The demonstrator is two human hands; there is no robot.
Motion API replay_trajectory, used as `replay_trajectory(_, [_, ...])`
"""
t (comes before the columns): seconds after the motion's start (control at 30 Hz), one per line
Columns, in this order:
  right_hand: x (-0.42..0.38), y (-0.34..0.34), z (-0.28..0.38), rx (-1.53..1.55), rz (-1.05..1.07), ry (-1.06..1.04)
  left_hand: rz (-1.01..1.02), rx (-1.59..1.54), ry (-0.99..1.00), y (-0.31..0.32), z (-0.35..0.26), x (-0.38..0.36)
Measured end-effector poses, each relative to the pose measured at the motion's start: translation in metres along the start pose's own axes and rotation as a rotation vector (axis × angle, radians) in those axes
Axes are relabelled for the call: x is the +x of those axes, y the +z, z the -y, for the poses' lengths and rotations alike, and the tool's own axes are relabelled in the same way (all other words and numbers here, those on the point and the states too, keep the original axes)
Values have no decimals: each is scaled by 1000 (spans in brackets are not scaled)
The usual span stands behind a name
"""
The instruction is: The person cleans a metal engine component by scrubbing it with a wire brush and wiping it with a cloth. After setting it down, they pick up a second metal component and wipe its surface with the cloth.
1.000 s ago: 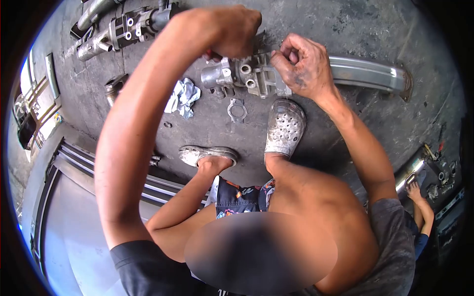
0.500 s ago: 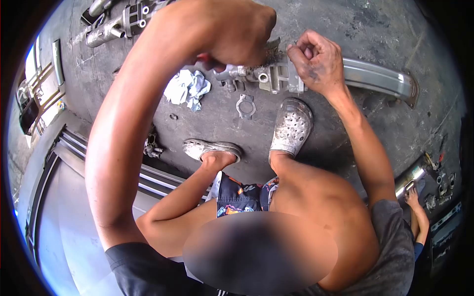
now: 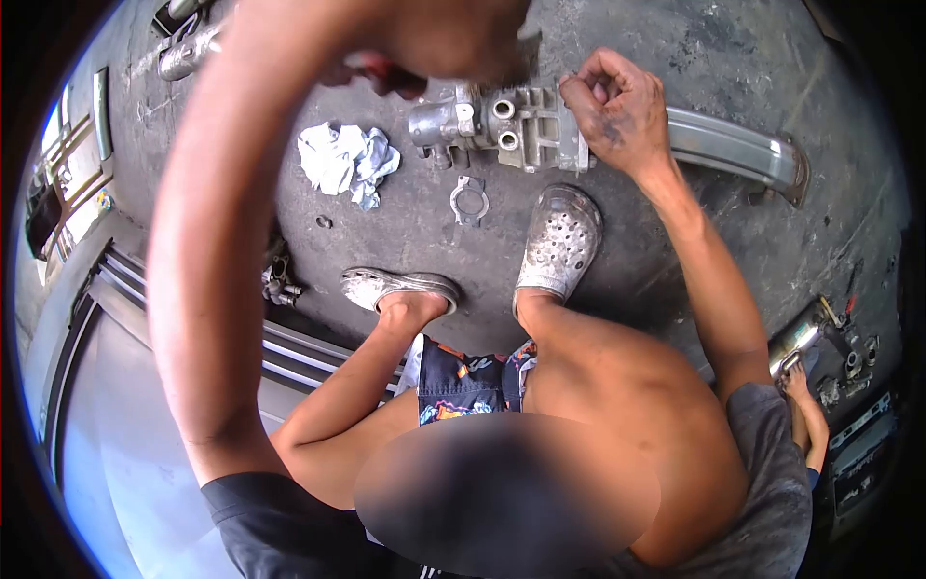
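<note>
One metal part (image 3: 531,133) lies on the floor (image 3: 405,227) beyond the right shoe (image 3: 559,236); the left hand (image 3: 439,37), blurred, curls its fingers around a red object (image 3: 377,65); the right hand (image 3: 617,108) has bent fingers at the part's end, grip unclear.

The right hand (image 3: 622,116) bears a dark smudge across its back. Behind the left hand (image 3: 444,39), at the upper arm: black fabric short sleeve (image 3: 246,502). Behind the right hand: faded charcoal fabric sleeve (image 3: 767,434). Between and behind both hands: black shorts (image 3: 463,386) with multicoloured print. Nearer the hands: soiled, pale, perforated clogs (image 3: 559,236).
</note>
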State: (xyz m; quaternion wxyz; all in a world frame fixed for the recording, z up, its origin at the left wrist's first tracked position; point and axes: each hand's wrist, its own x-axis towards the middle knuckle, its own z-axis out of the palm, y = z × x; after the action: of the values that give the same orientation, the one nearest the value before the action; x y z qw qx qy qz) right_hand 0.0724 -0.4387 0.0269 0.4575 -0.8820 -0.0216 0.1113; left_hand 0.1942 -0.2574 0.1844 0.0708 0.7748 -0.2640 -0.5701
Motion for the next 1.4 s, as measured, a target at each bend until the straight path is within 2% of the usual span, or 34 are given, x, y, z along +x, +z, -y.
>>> replay_trajectory(0.07, [2, -1, 1, -16, 2, -23, -81, 36, 129, 31, 18, 39])
replay_trajectory(0.1, [2, 0, -2, -36, 1, -36, -196, 60, 101, 43, 17, 54])
replay_trajectory(0.17, [4, 0, -2, -38, -10, -36, -238, 115, 160, 31, 16, 42])
replay_trajectory(0.27, [-1, -1, 0, -11, 17, -5, -91, 2, -27, 8, 0, 26])
replay_trajectory(0.33, [-2, -3, 0, -48, 30, -36, -131, -41, -8, 24, 4, 33])
replay_trajectory(0.43, [-4, -1, -6, 197, -115, 23, -231, -105, -13, 60, 19, 42])
replay_trajectory(0.47, [-3, 0, -4, 160, -137, -6, -342, -93, 70, 68, 20, 55])
replay_trajectory(0.57, [3, 3, -9, 187, -214, -42, -368, -216, -1, 66, 30, 47])
replay_trajectory(0.6, [5, 6, -13, 180, -239, -92, -492, -213, 106, 70, 43, 38])
replay_trajectory(0.67, [2, 7, -11, 181, -230, -86, -408, -332, 163, 42, 29, -15])
replay_trajectory(0.77, [5, 6, -11, 201, -233, -88, -142, -436, -85, 49, 35, 11])
replay_trajectory(0.83, [5, 4, -8, 185, -226, -61, -113, -465, -59, 66, 46, 62])
replay_trajectory(0.9, [10, 4, -8, 168, -243, -97, -167, -383, -13, 57, 38, 62])
replay_trajectory(0.93, [10, 5, -8, 170, -252, -98, -179, -345, 17, 55, 33, 60])
replay_trajectory(1.03, [1, 7, -9, 170, -225, -65, -117, -372, -114, 46, 29, 14])
replay_trajectory(1.13, [-1, 3, -7, 172, -194, -34, -108, -512, -154, 55, 29, 10])
replay_trajectory(1.23, [3, 5, -7, 198, -210, -29, -313, -379, -178, 80, 21, 58])
replay_trajectory(1.33, [12, -1, -8, 228, -181, 20, -496, -385, -103, 98, 15, 64])
replay_trajectory(1.37, [13, -4, -5, 240, -160, 53, -733, -286, -45, 107, 24, 58])
replay_trajectory(1.4, [16, -12, -3, 304, -127, 104, -838, -423, -36, 110, 34, 54])
